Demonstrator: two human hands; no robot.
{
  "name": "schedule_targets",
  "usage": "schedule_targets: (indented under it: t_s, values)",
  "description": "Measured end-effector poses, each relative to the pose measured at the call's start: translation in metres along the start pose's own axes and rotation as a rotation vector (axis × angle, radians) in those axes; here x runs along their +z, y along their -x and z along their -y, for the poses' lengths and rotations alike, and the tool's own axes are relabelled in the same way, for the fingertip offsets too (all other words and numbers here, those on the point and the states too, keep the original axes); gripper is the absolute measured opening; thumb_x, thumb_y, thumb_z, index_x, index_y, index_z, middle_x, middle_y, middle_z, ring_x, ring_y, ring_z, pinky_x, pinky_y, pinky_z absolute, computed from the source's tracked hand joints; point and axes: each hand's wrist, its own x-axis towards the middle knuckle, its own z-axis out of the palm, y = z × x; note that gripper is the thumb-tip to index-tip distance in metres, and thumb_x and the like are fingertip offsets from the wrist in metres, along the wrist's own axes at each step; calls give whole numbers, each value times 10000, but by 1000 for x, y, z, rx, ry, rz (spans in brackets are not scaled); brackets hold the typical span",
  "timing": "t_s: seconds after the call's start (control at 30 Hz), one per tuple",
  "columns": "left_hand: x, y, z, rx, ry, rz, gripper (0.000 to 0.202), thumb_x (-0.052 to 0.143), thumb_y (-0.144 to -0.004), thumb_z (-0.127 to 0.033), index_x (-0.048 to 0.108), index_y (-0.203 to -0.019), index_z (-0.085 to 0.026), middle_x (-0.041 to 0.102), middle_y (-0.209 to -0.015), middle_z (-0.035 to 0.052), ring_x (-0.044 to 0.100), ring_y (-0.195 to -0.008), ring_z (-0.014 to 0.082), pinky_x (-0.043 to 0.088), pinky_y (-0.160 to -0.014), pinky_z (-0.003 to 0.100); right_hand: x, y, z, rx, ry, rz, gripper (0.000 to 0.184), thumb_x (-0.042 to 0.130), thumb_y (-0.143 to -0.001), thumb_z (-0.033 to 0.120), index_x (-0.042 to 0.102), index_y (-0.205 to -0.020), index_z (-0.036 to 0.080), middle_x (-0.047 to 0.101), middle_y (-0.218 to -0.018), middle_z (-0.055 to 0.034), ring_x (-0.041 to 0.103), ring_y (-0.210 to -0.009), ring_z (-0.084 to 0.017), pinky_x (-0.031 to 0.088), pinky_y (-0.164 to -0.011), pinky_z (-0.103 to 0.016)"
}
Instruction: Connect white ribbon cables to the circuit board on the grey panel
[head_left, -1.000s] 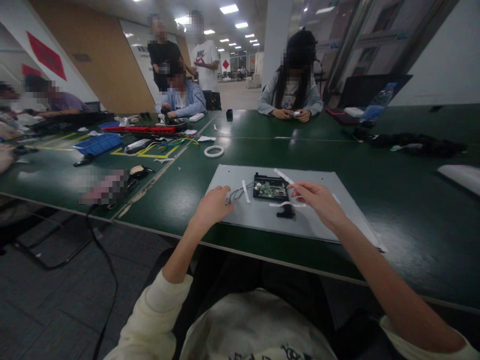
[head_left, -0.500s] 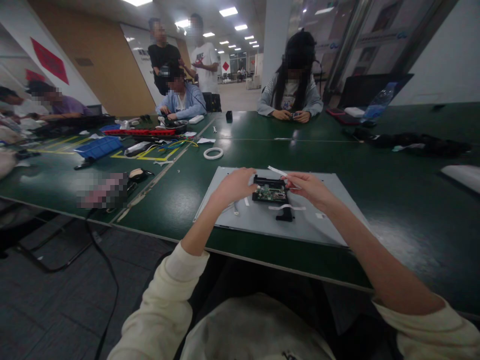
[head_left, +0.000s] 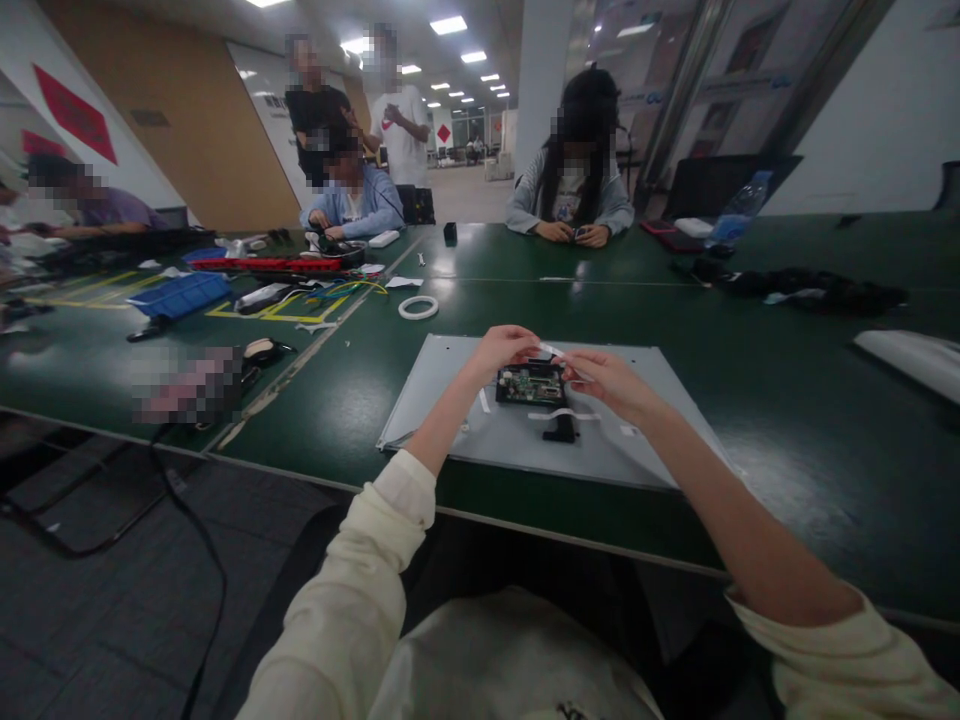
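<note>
Both hands pinch a white tape strip (head_left: 551, 350) btwn them: L hand (head_left: 510, 348) grip clamped on its left end, R hand (head_left: 609, 378) grip clamped on its right. Strip sits just above the circuit board (head_left: 529, 385), w/ board on a grey panel (head_left: 442, 395) atop the green counter (head_left: 750, 340).

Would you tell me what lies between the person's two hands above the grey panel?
In the head view, a short white strip runs from left hand to right hand, over the circuit board.
</note>
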Motion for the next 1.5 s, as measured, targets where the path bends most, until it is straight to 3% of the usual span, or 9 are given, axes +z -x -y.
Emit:
schedule_targets:
  t_s: [0.17,0.43,0.73,1.0,1.2,1.5]
  values:
    - [-3,-1,6,105,-4,-33,62,633,-730,-155,615,-758,-103,635,-647,11,615,-622,74,459,-609,181,0,-1,-1,5,57,1,323,691,-664,453,713,-835,180,578,-680,-7,521,-700,-108,415,-636,-233]
    - [-8,-11,16,311,-194,-118,77,608,-744,-190,592,-736,-115,619,-617,11,635,-611,105,478,-569,187,-2,-1,-2,-6,249,-90,270,612,-755,400,714,-857,171,640,-736,-42,547,-711,-116,389,-591,-213]
    - [-7,-12,20,436,-451,-198,148,469,-822,-120,591,-898,-155,674,-790,22,662,-797,124,498,-754,234,0,-7,-5,12,292,-166,279,551,-798,281,619,-1030,143,659,-736,-38,613,-695,-110,380,-531,-171]
    - [-6,-14,27,563,-602,-241,280,402,-851,-90,533,-1092,-142,644,-1090,98,606,-1015,142,464,-902,286,6,-8,-4,68,280,-255,154,530,-811,233,608,-895,129,653,-685,-39,611,-637,-98,318,-449,-144]
    - [-1,-9,26,639,-840,-199,335,344,-860,-66,550,-1119,-116,625,-1146,102,564,-1092,158,414,-989,306,5,-15,-12,72,211,-221,118,535,-814,210,608,-842,121,622,-624,-28,592,-571,-88,260,-390,-138]
    - [4,-5,30,536,-1074,-42,375,341,-861,-87,572,-1154,-120,632,-1162,73,573,-1083,164,416,-976,287,0,-22,-17,121,175,-220,89,542,-817,148,594,-764,100,619,-642,-41,502,-435,-35,241,-339,-123]
